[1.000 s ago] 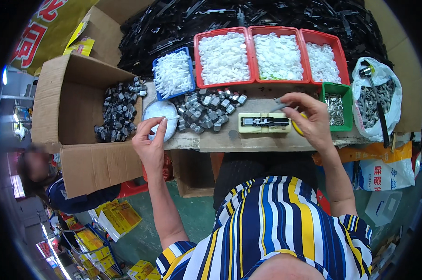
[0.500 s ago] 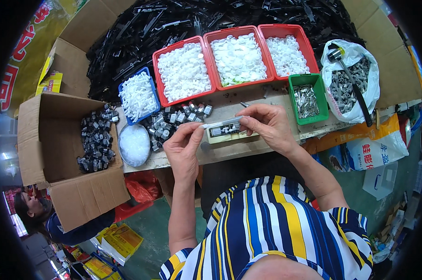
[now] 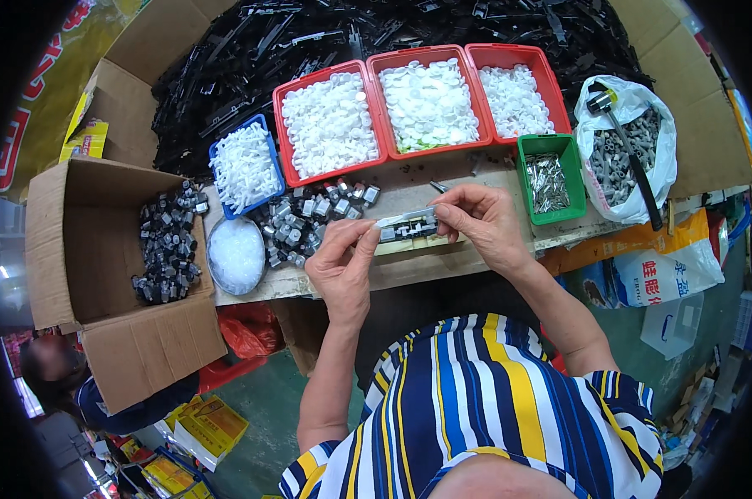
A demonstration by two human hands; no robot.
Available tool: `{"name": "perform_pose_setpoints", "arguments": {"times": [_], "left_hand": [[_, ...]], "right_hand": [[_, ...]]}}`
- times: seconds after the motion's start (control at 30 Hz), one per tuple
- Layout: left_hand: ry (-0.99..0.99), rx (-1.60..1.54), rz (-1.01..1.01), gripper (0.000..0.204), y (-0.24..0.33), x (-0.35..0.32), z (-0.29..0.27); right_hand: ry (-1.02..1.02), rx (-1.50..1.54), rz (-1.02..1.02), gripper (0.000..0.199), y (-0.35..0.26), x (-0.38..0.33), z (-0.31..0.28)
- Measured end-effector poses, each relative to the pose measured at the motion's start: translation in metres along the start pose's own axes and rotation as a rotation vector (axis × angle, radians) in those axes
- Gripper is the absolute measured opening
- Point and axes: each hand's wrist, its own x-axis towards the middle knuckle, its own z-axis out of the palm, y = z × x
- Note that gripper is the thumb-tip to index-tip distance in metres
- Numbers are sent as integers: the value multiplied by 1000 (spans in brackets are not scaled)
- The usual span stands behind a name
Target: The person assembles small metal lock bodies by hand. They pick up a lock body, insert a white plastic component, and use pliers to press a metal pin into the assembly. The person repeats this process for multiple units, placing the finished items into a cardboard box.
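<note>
Here, the left hand (image 3: pixel 343 258) and right hand (image 3: pixel 480 223) pinch a small grey metal part (image 3: pixel 407 224) over the wooden bench (image 3: pixel 426 268) (cluttered), just below three red trays (image 3: pixel 379 68) of white pieces.

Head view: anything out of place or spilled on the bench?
Mostly tidy. Odd bit: a hammer lies across the open white bag of grey parts. Grey metal pieces sit loose on the bench, not binned. Both hands hold one small assembly.

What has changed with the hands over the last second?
The left hand came in from the round white dish and now pinches the left end of the small grey part; the right hand holds its other end. Trays and box lie as before.
</note>
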Motion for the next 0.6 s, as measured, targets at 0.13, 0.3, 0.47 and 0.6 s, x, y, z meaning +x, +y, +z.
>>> {"name": "perform_pose_setpoints", "arguments": {"times": [0.13, 0.3, 0.47, 0.6], "left_hand": [[-61, 114, 96, 13, 3, -1, 7], [-170, 227, 78, 22, 3, 2, 14], [-253, 626, 244, 35, -2, 5, 18], [-266, 643, 278, 32, -17, 4, 23]], "right_hand": [[-34, -122, 29, 16, -6, -5, -6], [-12, -97, -2, 17, -1, -7, -19], [41, -258, 61, 20, 4, -12, -38], [73, -389, 60, 20, 15, -13, -44]]}}
